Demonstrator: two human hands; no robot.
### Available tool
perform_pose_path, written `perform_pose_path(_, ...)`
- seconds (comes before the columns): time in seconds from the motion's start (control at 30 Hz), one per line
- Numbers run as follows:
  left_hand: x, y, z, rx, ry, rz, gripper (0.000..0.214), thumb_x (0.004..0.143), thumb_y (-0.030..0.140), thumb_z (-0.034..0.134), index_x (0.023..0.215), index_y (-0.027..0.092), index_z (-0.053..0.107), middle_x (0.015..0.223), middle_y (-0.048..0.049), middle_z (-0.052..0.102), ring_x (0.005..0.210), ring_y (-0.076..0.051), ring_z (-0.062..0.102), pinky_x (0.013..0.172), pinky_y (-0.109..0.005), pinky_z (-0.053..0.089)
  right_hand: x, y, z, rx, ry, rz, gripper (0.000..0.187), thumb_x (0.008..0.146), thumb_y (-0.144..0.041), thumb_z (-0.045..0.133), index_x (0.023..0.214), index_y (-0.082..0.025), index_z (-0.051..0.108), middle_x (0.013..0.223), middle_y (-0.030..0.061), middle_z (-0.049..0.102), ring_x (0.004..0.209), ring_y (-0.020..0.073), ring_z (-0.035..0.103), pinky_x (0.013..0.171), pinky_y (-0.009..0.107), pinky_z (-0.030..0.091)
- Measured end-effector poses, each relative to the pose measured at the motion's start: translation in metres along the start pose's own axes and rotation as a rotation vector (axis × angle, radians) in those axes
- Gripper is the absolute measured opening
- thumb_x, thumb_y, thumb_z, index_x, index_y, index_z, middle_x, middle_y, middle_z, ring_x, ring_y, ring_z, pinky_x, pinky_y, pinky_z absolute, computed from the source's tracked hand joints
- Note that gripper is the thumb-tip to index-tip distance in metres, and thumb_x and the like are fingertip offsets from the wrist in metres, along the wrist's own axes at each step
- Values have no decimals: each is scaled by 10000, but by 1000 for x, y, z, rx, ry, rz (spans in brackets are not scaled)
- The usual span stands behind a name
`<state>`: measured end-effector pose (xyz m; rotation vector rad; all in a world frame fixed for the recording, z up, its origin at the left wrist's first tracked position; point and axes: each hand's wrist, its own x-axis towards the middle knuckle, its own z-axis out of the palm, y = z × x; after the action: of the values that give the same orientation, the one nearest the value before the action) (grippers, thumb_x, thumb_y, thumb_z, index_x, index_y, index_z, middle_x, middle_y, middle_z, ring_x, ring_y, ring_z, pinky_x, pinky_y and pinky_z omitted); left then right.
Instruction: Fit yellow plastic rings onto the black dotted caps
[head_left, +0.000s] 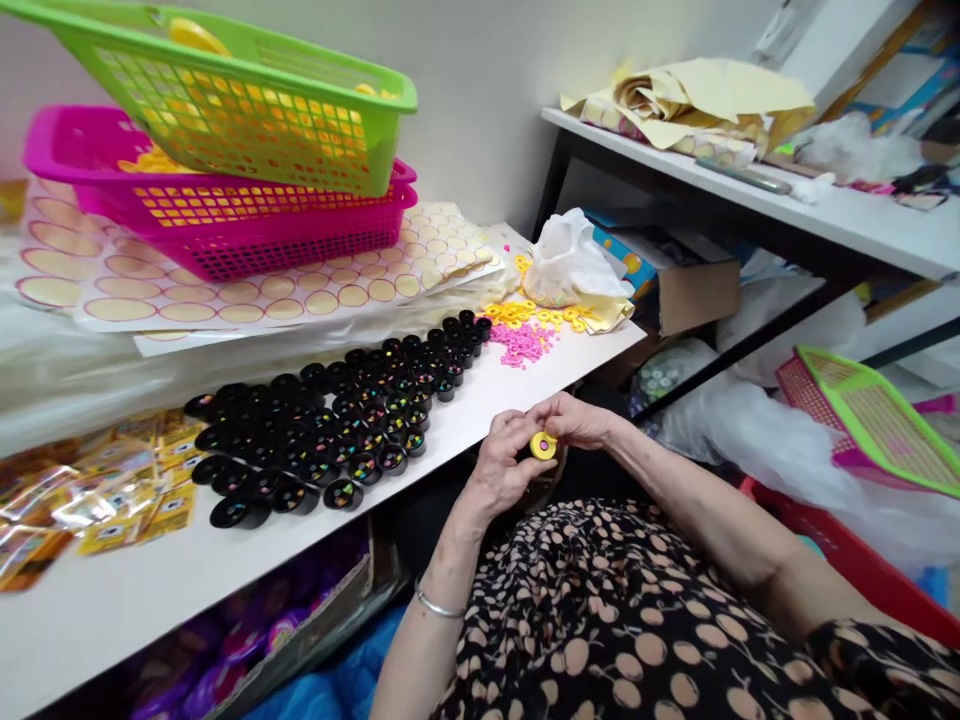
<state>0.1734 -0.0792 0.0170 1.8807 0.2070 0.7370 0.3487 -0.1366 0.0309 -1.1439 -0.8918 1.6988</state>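
A small round yellow piece with a pink centre is between my two hands, just off the table's front edge. My left hand has its fingers closed around the piece's left side. From the right, my right hand is closed, its fingertips meeting at the piece's upper edge; whether they also pinch something small is hidden. On the table beyond lie a heap of tiny pink pieces and scattered yellow rings. Several black cups with coloured bits inside stand in rows to the left.
A green basket of yellow parts rests in a magenta basket at the back left. Shiny printed packets cover the table's left end. A white plastic bag sits behind the rings. A second table stands at right.
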Motion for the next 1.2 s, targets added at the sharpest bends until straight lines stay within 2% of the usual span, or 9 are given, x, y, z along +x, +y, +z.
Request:
perform_pose_path(0.13, 3, 3, 1, 54, -43, -13, 190, 724, 223, 665, 914, 225, 674, 930, -38, 614, 1051, -216, 429, 960, -375, 357, -4, 1, -2, -47, -16, -5, 373, 521, -225, 793, 830, -74, 649, 656, 7, 635, 559, 95, 571, 516, 193, 457)
perform_pose_path(0.3, 8, 6, 9, 91, -104, -9, 111, 710, 237, 676, 816, 212, 656, 899, -27, 612, 1065, -219, 417, 959, -358, 357, -15, -2, -4, -102, -16, -25, 408, 467, -149, 784, 846, -75, 652, 666, -17, 625, 565, 75, 537, 532, 180, 419)
perform_pose_path(0.53, 19, 11, 25, 188, -163, 36, 122, 723, 213, 639, 845, 210, 651, 895, -26, 633, 1066, -233, 420, 960, -378, 342, -29, -2, -14, -125, -65, -13, 558, 470, -131, 762, 1014, -106, 644, 883, 21, 654, 764, 123, 579, 689, 235, 442)
perform_pose_path(0.73, 37, 16, 37, 293, -203, 43, 175, 722, 184, 626, 892, 206, 660, 993, -35, 643, 1163, -263, 366, 1018, -410, 278, -39, -11, -30, -118, -122, 19, 560, 464, -152, 768, 1009, -104, 645, 868, 18, 644, 722, 118, 561, 657, 235, 434)
perform_pose_path(0.87, 47, 14, 41, 292, -168, 3, 121, 751, 219, 618, 864, 198, 655, 900, -31, 651, 1107, -232, 430, 1032, -396, 280, -32, -12, -42, -149, -128, -27, 491, 505, -202, 764, 970, -100, 646, 815, 3, 618, 683, 111, 530, 617, 224, 411)
perform_pose_path(1.0, 49, 13, 33, 280, -165, -69, 108, 757, 192, 602, 851, 199, 654, 858, -28, 647, 973, -187, 513, 1040, -404, 291, -12, -2, -48, -207, -168, -77, 410, 592, -266, 721, 963, -113, 634, 788, -9, 589, 703, 118, 519, 642, 235, 412)
perform_pose_path(1.1, 42, 10, 16, 291, -77, -128, 288, 681, 154, 645, 964, 212, 645, 996, -53, 633, 1065, -216, 485, 1015, -421, 335, 4, 5, -46, -479, -216, -84, 474, 602, -273, 711, 1041, -129, 602, 839, 4, 594, 747, 139, 531, 652, 241, 422)
perform_pose_path(1.2, 40, 3, -9, 467, 210, -196, 356, 664, 118, 603, 1009, 205, 625, 1072, -72, 598, 1066, -227, 483, 944, -413, 405, 19, 11, -38, -960, -225, -66, 467, 664, -317, 667, 1070, -102, 582, 937, 81, 617, 823, 186, 562, 677, 263, 440)
